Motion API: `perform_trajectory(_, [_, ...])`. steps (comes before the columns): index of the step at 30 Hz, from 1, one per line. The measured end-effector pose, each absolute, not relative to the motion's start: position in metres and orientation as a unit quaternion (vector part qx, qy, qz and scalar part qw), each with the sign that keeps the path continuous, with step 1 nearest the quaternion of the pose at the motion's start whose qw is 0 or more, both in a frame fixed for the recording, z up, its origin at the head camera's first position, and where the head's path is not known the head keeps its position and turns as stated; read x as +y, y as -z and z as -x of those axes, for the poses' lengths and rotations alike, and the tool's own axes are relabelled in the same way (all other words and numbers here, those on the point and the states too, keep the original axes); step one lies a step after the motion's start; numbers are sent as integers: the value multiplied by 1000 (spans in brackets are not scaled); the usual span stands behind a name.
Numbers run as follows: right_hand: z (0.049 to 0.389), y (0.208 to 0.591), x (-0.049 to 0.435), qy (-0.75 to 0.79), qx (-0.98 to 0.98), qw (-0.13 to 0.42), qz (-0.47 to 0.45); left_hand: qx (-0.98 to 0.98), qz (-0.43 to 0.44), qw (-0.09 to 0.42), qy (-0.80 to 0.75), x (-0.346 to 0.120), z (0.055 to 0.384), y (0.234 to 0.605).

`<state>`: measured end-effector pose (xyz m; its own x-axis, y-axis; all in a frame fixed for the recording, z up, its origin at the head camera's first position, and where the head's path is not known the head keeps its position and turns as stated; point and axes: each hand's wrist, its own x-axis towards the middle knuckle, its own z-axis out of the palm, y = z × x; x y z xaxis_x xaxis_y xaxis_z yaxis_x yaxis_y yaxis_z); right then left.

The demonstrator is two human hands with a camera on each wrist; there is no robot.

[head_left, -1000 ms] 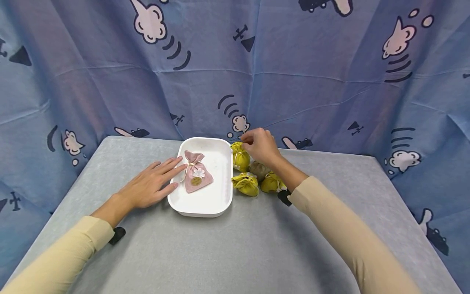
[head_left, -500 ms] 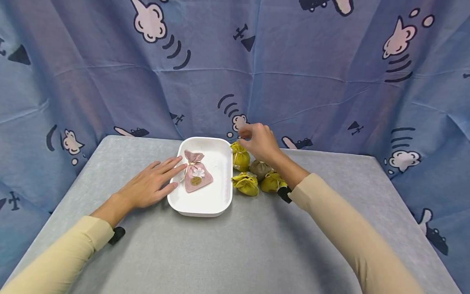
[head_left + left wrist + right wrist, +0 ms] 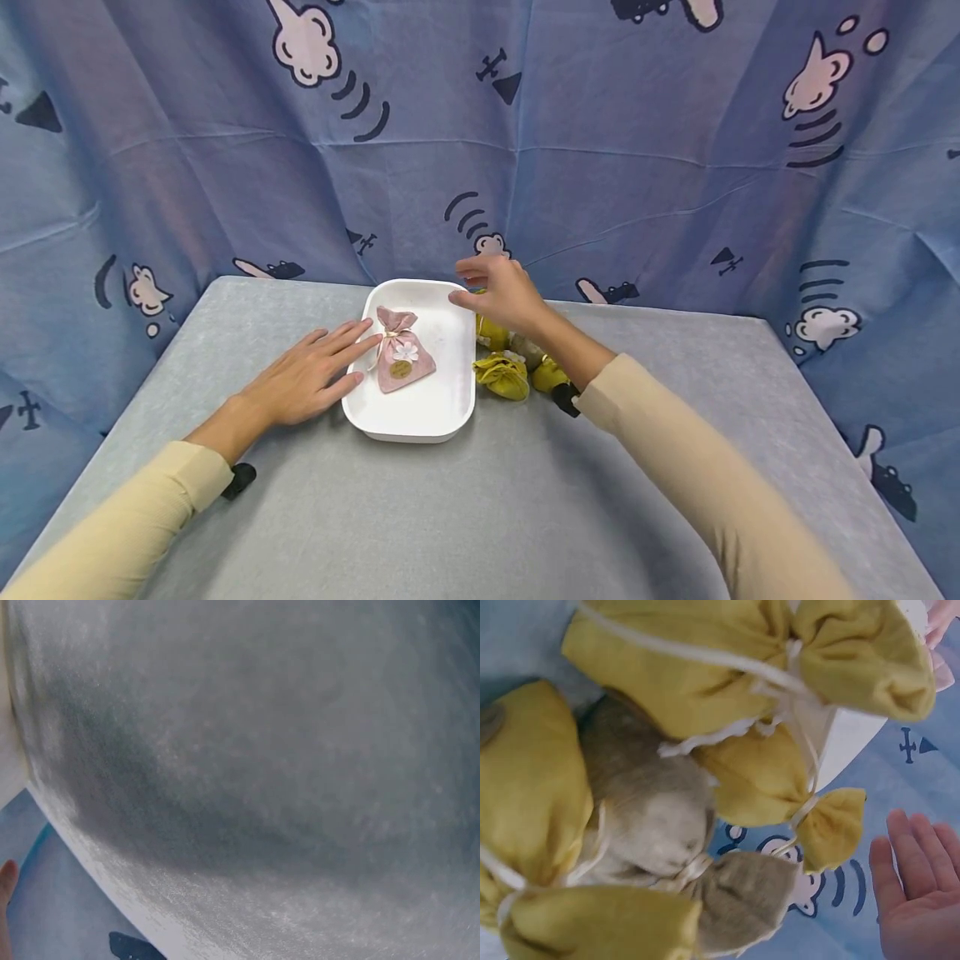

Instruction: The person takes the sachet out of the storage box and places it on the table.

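Note:
My left hand (image 3: 307,379) lies over the left rim of a white tray (image 3: 450,400), its fingers stretched out. The fingertips reach next to a pink drawstring pouch (image 3: 405,367) with a white flower and a round gold sticker, lying in the tray. My right hand (image 3: 502,292) is above the tray's back right corner, thumb and fingers apart. In the right wrist view, the right hand (image 3: 922,892) shows straight fingers and a bare palm. Beneath and beside it are yellow drawstring pouches (image 3: 502,379) and a brown pouch (image 3: 649,784). The left wrist view shows mostly tablecloth.
A grey cloth covers the table (image 3: 450,517). Right against the tray's right side stand the grouped pouches. Behind the table's back edge hangs a blue patterned curtain (image 3: 600,167). A black wrist-worn device (image 3: 238,481) sits under the left cuff.
My right hand has moved left from above the yellow pouches to the tray's back right corner, and its thumb and fingers have spread. The left hand and the tray have stayed put.

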<state>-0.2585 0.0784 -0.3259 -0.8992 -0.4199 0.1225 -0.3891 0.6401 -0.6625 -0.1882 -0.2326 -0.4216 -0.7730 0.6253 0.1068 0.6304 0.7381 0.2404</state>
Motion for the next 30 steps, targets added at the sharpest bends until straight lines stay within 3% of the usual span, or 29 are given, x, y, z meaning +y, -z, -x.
perform_trajectory(30, [255,347,28,394,871,142,256,-931,341,12,131,-233,189,421])
